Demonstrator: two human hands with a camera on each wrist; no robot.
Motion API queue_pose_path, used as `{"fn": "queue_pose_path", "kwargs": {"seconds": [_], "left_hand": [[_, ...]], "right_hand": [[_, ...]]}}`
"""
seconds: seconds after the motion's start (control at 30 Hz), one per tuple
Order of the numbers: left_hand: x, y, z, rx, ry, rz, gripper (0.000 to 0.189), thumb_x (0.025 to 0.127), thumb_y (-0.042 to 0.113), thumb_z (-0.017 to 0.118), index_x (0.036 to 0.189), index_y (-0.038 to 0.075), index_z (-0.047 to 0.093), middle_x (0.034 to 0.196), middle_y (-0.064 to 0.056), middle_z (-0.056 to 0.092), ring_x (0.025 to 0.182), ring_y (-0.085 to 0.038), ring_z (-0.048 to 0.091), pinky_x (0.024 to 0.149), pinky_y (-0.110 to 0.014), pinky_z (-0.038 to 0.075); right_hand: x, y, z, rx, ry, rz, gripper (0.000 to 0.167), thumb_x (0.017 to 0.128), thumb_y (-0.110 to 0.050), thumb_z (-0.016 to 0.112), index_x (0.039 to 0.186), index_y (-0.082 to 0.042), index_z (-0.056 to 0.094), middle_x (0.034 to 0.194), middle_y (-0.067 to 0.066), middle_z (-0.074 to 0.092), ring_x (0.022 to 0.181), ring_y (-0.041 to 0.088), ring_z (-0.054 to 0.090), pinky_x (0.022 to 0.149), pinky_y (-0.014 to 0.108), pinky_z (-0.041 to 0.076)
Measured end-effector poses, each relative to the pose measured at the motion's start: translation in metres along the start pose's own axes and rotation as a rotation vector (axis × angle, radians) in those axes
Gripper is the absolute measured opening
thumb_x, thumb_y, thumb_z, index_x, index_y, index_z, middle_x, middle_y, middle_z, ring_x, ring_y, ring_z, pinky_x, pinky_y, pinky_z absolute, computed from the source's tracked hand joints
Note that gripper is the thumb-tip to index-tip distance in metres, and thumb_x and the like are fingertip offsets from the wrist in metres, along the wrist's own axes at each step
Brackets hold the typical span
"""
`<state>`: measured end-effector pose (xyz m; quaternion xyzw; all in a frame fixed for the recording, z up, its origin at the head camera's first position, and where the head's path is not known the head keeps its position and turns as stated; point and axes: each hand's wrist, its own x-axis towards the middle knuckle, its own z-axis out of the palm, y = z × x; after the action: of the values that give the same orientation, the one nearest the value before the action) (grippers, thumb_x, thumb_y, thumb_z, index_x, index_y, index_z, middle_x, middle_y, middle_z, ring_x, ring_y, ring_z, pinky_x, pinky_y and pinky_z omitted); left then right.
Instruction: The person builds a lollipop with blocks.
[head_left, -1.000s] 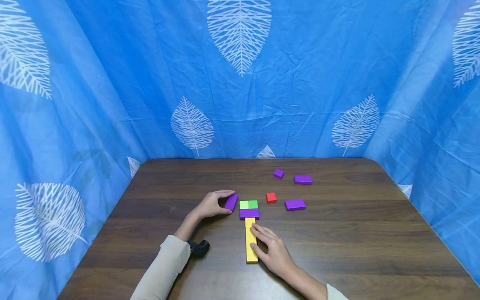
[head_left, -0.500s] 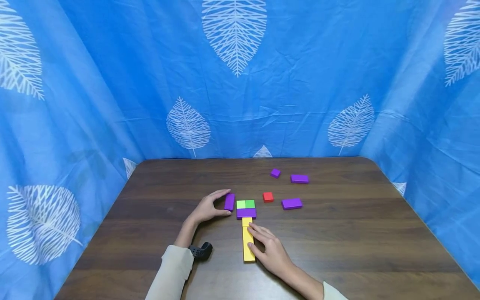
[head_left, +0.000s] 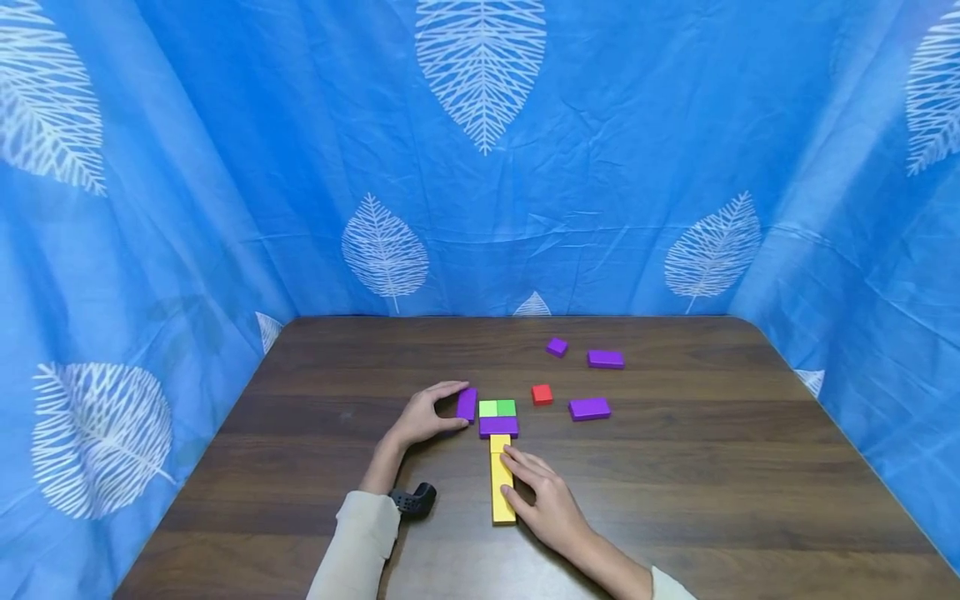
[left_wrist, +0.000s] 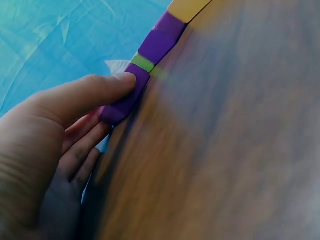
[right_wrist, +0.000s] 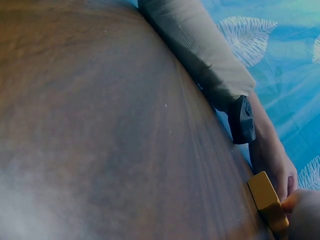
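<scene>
My left hand (head_left: 422, 417) pinches a purple rectangular block (head_left: 467, 404) between thumb and fingers, gripping it by its two ends. That block stands lengthwise just left of a light green square (head_left: 487, 408) and a darker green square (head_left: 506, 407). Directly below the green squares lies another purple block (head_left: 498, 427). A small yellow block (head_left: 500, 443) and a long yellow block (head_left: 502, 504) run down from it in a column. My right hand (head_left: 551, 508) rests its fingertips and thumb on the right side of the yellow column. In the left wrist view, the thumb presses the held purple block (left_wrist: 125, 100).
On the brown wooden table (head_left: 712, 467), a red square (head_left: 542, 395) lies right of the green ones. Beyond it are a purple block (head_left: 589, 409), a farther purple block (head_left: 605, 359) and a small purple square (head_left: 557, 347). A blue leaf-patterned curtain (head_left: 600, 167) surrounds the table.
The purple block in my left hand has turned from slanted to nearly upright in the head view and sits slightly closer to the green squares. My right hand stays on the yellow blocks.
</scene>
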<state>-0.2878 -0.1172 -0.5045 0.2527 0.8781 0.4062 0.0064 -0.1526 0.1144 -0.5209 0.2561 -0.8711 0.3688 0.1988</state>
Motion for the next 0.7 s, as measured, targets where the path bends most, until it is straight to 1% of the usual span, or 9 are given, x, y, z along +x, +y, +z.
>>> {"fn": "queue_pose_path", "kwargs": {"seconds": [0.13, 0.3, 0.53, 0.7], "left_hand": [[0.0003, -0.0011, 0.0035, 0.006, 0.028, 0.011, 0.061, 0.073, 0.034, 0.078, 0.127, 0.014, 0.057, 0.13, -0.006, 0.053, 0.123, -0.025, 0.044, 0.102, -0.047, 0.033], [0.0003, -0.0014, 0.0064, 0.006, 0.052, -0.001, 0.062, 0.072, 0.036, 0.078, 0.126, 0.014, 0.058, 0.129, -0.004, 0.054, 0.123, -0.023, 0.045, 0.102, -0.045, 0.033], [-0.0015, 0.0005, 0.0062, 0.009, 0.07, -0.009, 0.06, 0.073, 0.034, 0.078, 0.126, 0.015, 0.059, 0.129, -0.004, 0.054, 0.123, -0.023, 0.045, 0.103, -0.043, 0.034], [-0.0009, -0.0012, 0.0083, 0.012, 0.069, -0.01, 0.061, 0.073, 0.036, 0.077, 0.127, 0.014, 0.058, 0.13, -0.004, 0.054, 0.123, -0.024, 0.045, 0.102, -0.044, 0.034]], "right_hand": [[-0.0001, 0.0002, -0.0002, 0.001, -0.015, 0.015, 0.041, 0.082, -0.016, 0.07, 0.12, -0.004, 0.061, 0.129, 0.006, 0.055, 0.116, 0.022, 0.052, 0.093, 0.042, 0.044], [-0.0002, -0.0003, -0.0009, 0.011, -0.02, 0.025, 0.041, 0.082, -0.016, 0.07, 0.121, -0.004, 0.061, 0.129, 0.006, 0.055, 0.116, 0.02, 0.051, 0.092, 0.042, 0.045], [0.0004, -0.0014, -0.0004, 0.013, -0.02, 0.016, 0.041, 0.082, -0.016, 0.07, 0.121, -0.004, 0.061, 0.129, 0.005, 0.055, 0.116, 0.02, 0.051, 0.092, 0.041, 0.045], [-0.0001, -0.0018, -0.0012, 0.018, -0.022, 0.026, 0.041, 0.082, -0.016, 0.07, 0.121, -0.004, 0.061, 0.129, 0.006, 0.055, 0.117, 0.021, 0.051, 0.092, 0.042, 0.045]]}}
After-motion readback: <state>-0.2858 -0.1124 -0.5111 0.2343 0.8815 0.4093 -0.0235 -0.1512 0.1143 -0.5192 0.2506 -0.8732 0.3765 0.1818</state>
